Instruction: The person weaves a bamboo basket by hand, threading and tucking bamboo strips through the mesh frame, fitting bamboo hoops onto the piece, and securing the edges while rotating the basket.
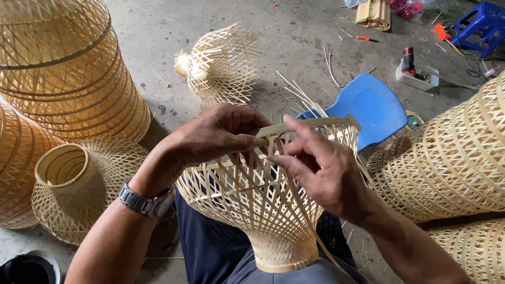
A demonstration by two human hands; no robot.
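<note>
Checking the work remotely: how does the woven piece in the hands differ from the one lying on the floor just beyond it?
The held basket rests on the lap, gripped at its rim by the left hand and right hand; the floor basket lies untouched on its side. The held one has a band along its rim; the floor one's strips end loose. Both are pale bamboo lattice.

We are sitting in a bamboo-weaving workshop: stacks of finished woven shades [54,68] are crowding the bare concrete floor [289,9], loose bamboo strips [374,14] and a cordless drill [409,59] are lying about, and low plastic stools [485,24] are standing among the scraps.
</note>
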